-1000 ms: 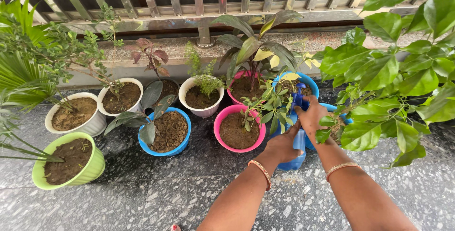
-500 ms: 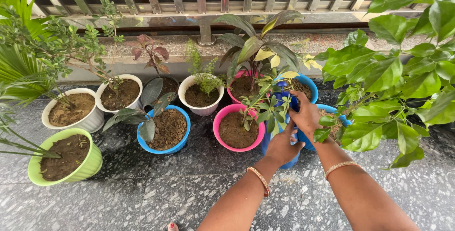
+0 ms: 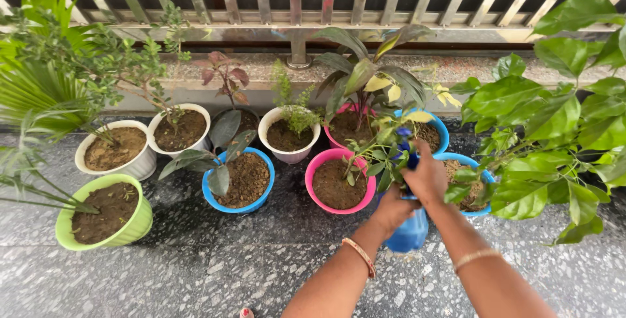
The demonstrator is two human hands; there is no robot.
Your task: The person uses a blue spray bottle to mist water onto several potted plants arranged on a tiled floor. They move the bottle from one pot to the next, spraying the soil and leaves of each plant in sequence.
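Both hands grasp a blue spray bottle (image 3: 409,232): the left hand (image 3: 393,210) wraps its body, the right hand (image 3: 425,178) closes over its blue top (image 3: 407,155) (fingers partly hidden by leaves). Left of the bottle stands a pink pot (image 3: 338,181) of soil; right of it, a blue pot (image 3: 471,181) under large green leaves (image 3: 541,129).

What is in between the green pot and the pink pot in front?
In the head view, one blue pot of soil with a dark-leaved plant sits between the green pot and the front pink pot.
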